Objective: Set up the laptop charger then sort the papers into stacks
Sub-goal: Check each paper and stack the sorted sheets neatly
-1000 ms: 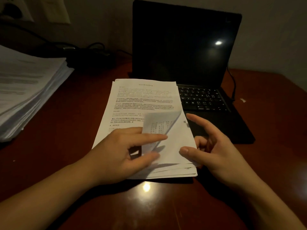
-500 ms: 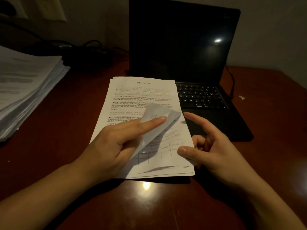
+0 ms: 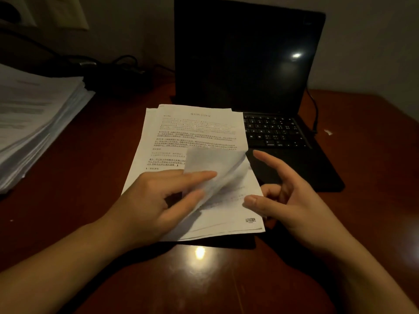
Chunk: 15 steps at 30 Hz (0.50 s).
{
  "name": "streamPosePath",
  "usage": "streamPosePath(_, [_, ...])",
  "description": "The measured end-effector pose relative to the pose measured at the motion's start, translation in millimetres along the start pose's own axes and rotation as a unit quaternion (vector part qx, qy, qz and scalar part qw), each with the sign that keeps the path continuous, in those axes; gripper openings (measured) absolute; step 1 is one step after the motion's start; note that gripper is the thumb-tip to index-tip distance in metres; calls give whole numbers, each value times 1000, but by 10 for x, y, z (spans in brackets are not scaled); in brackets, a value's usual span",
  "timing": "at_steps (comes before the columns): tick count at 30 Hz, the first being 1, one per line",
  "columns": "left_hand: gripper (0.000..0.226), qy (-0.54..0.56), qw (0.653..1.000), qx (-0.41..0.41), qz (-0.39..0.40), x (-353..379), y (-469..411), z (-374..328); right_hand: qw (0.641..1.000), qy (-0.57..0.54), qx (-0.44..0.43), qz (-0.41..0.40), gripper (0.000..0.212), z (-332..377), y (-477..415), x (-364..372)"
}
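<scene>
- Head view, desk [image 3: 90,223]: dark red-brown, glossy, dimly lit.
- Laptop [image 3: 244,53]: open at the desk's back centre, with a dark screen. It stands just behind the papers.
- Cable [image 3: 314,109]: thin and dark. It runs down to the laptop's right edge.
- Papers [image 3: 199,132]: a thin printed pile at centre front. Its right edge overlaps the left of the laptop's keyboard deck.
- Top sheet [image 3: 210,162]: its lower right corner is curled up and back, hiding part of the text.
- Left hand [image 3: 158,200]: rests on the papers, pinching the curled corner between forefinger and thumb.
- Right hand [image 3: 292,200]: fingers spread and holding nothing. The thumb is at the papers' right edge and the forefinger is over the palm rest.
- Stack [image 3: 34,114]: thick and uneven, at far left, well apart from the papers.
- Cords [image 3: 118,64]: a dark tangle at back left, behind the stack.
- Wall plate [image 3: 74,12]: pale, upper left.
- Scrap [image 3: 328,132]: small and white, right of the laptop.
</scene>
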State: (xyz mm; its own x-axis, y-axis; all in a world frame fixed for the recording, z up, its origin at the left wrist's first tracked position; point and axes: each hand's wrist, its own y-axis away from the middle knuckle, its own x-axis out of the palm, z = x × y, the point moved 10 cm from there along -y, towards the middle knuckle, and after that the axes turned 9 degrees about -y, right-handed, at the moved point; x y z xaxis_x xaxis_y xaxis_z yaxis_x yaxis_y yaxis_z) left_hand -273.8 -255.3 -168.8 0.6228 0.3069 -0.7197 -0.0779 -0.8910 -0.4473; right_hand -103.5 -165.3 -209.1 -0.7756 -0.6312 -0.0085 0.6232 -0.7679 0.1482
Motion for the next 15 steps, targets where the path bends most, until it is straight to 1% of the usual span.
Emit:
streamPosePath(3, [55,49,998,-28,0,-23,1,28,1000,-5,6,14,90,-2,22,3])
streamPosePath(5, [52,24,1000,-17,2,-25,1,15,1000,2,2,14,90,-2,19,15])
streamPosePath(7, [43,-5,999,0,34,49,10,6,1000,10,-1,9,90,-3,9,17])
streamPosePath(8, [46,-7,998,-5,55,91,15,21,1000,11,-3,7,90,-2,4,18])
streamPosePath(9, [53,-12,998,-3,65,114,23,20,1000,11,-4,4,89,-3,0,21])
streamPosePath(11, [64,-26,998,6,62,108,28,8,1000,12,-8,-4,89,-1,-6,30])
streamPosePath(15, [62,-30,998,8,56,77,16,3,999,22,-20,-19,82,24,-16,38])
